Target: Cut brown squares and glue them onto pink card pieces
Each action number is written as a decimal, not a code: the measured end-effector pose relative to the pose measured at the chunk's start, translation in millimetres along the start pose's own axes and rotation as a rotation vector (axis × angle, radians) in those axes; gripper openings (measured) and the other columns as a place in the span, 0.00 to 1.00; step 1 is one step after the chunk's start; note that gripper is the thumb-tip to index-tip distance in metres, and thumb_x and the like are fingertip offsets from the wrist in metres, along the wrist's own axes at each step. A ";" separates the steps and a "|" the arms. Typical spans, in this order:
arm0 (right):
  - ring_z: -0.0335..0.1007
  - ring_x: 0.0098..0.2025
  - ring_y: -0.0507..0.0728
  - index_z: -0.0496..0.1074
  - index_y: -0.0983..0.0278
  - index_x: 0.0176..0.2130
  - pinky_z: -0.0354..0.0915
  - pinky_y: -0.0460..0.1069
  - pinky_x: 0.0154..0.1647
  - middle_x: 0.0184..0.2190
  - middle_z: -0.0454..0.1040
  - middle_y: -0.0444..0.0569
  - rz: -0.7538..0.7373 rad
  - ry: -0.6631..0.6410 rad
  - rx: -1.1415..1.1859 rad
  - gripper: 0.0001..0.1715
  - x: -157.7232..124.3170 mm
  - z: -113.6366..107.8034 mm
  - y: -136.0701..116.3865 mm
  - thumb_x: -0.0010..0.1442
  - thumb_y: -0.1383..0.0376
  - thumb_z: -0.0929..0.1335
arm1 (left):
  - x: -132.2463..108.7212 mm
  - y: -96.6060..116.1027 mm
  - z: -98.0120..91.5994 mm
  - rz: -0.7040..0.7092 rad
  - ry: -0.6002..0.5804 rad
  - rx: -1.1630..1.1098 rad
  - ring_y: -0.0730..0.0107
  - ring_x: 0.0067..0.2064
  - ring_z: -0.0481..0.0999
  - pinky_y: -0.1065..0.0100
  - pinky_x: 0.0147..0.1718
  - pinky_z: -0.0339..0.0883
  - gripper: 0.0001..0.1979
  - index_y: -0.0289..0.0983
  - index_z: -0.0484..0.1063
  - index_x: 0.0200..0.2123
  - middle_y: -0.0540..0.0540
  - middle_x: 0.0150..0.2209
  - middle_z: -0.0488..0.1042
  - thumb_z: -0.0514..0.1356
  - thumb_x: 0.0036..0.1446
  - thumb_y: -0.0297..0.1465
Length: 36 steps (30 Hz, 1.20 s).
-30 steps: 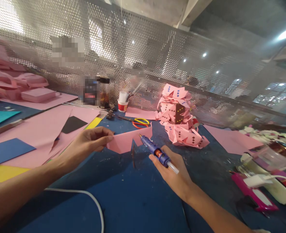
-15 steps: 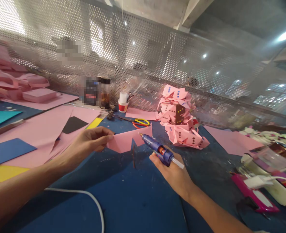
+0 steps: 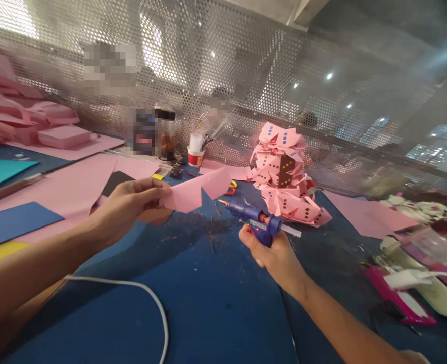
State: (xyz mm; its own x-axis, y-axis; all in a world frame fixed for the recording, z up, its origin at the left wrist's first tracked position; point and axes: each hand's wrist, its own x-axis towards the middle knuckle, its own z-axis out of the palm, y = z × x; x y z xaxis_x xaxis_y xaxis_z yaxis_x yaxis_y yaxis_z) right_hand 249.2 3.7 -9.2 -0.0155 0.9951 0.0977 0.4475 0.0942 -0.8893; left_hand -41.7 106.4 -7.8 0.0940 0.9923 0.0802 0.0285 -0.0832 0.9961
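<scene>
My left hand (image 3: 132, 202) pinches the left end of a notched piece of pink foam or card (image 3: 187, 194), held up above the blue tabletop (image 3: 196, 298). In my right hand (image 3: 276, 255) is a blue hot glue gun (image 3: 253, 216), its fingers wrapped around the handle. A translucent glue stick (image 3: 292, 230) pokes out of its back. The nozzle points left and sits a short way below the pink piece, apart from it. Behind the glue gun rises a stack of folded pink pieces (image 3: 280, 156) with small blue, brown and yellow squares.
Scissors with yellow and red handles (image 3: 231, 188) lie partly hidden behind the pink piece. At the back stand a paper cup (image 3: 196, 157) and a brown jar (image 3: 166, 139). Pink sheets (image 3: 71, 192) cover the left. A white cable (image 3: 151, 296) curves across the front; a magenta tool (image 3: 401, 296) lies right.
The glue gun's nozzle has come away from the pink piece, moving slightly right. My left hand has raised the pink piece and tilted it, now covering much of the scissors.
</scene>
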 end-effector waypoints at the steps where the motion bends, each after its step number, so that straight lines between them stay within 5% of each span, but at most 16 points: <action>1: 0.54 0.19 0.47 0.70 0.62 0.34 0.57 0.43 0.20 0.18 0.59 0.36 0.006 -0.015 0.015 0.21 0.7 -0.7 -1.5 0.63 0.47 0.67 | 1.7 -0.3 -2.3 -0.015 -0.005 -0.043 0.75 0.27 0.70 0.73 0.26 0.63 0.13 0.35 0.76 0.33 0.51 0.27 0.73 0.69 0.50 0.39; 13: 0.54 0.19 0.48 0.72 0.62 0.37 0.56 0.44 0.18 0.20 0.59 0.38 0.067 -0.140 -0.044 0.18 8.4 9.2 10.8 0.63 0.50 0.67 | 10.1 -8.4 -33.9 0.028 0.111 -0.074 0.74 0.35 0.72 0.72 0.36 0.66 0.11 0.34 0.77 0.30 0.50 0.33 0.75 0.71 0.48 0.35; 21: 0.58 0.19 0.48 0.73 0.61 0.35 0.58 0.44 0.21 0.20 0.65 0.38 0.040 -0.265 -0.170 0.13 20.1 18.5 -1.6 0.63 0.54 0.68 | 12.5 -10.8 -35.7 0.016 0.096 -0.059 0.73 0.35 0.72 0.71 0.36 0.66 0.09 0.34 0.77 0.31 0.49 0.33 0.76 0.69 0.50 0.34; 36: 0.59 0.21 0.47 0.71 0.60 0.34 0.59 0.44 0.26 0.24 0.67 0.38 0.072 -0.291 -0.247 0.12 26.5 24.6 -1.2 0.64 0.55 0.68 | 14.4 -17.9 -40.4 -0.005 0.083 -0.035 0.73 0.34 0.74 0.71 0.36 0.67 0.08 0.36 0.78 0.32 0.48 0.33 0.77 0.69 0.50 0.33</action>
State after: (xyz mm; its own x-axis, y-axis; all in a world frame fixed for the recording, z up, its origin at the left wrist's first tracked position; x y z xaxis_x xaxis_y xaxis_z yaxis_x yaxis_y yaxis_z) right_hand 226.2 30.7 -16.5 -0.2134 0.9691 -0.1240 0.6580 0.0488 -0.7514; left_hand -81.1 125.8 -23.0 0.0114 0.9970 0.0765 -0.0058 -0.0764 0.9971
